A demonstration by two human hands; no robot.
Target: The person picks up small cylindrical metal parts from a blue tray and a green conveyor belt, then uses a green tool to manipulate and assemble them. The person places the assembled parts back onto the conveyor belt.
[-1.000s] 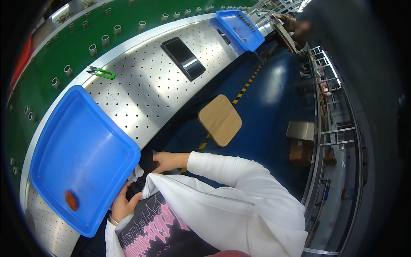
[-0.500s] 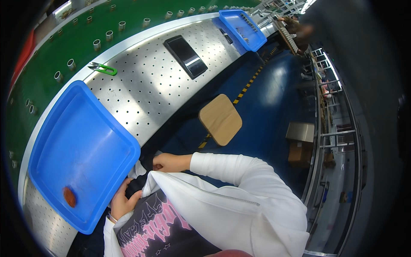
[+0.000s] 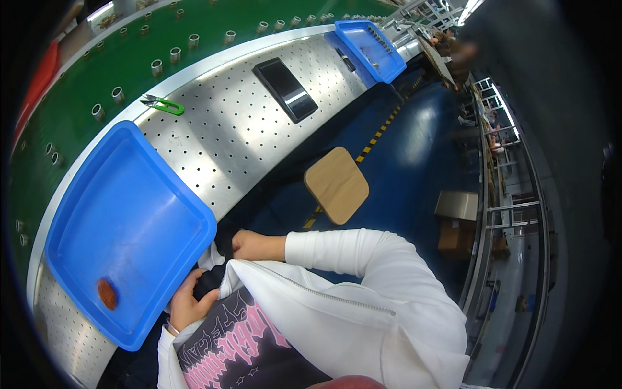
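Down at my lap, beside the near edge of the bench, both hands are close together. My left hand point(image 3: 187, 303) curls its thumb and fingers round a bunched piece of black cloth point(image 3: 208, 281), close to my open white jacket point(image 3: 324, 305). My right hand point(image 3: 248, 246) is closed just beyond it, against dark and white fabric. Whatever its fingers grip is hidden. A large blue tray point(image 3: 194, 206) stands left of my hands, with a rusty-brown oval lump point(image 3: 106, 294) lying in its near part.
On the perforated metal bench point(image 3: 214, 139) lie green-handled thread snips point(image 3: 165, 104) and a black flat-screened device point(image 3: 285, 89). A second blue tray point(image 3: 396, 71) holds small parts farther off. Metal rings point(image 3: 156, 67) stand on the green belt point(image 3: 65, 84). A wooden stool point(image 3: 337, 185) stands right of the bench.
The whole view has shifted slightly, so bench things appear a little farther right. My hands stay nearly in place; the right one looks a bit more tightly curled.
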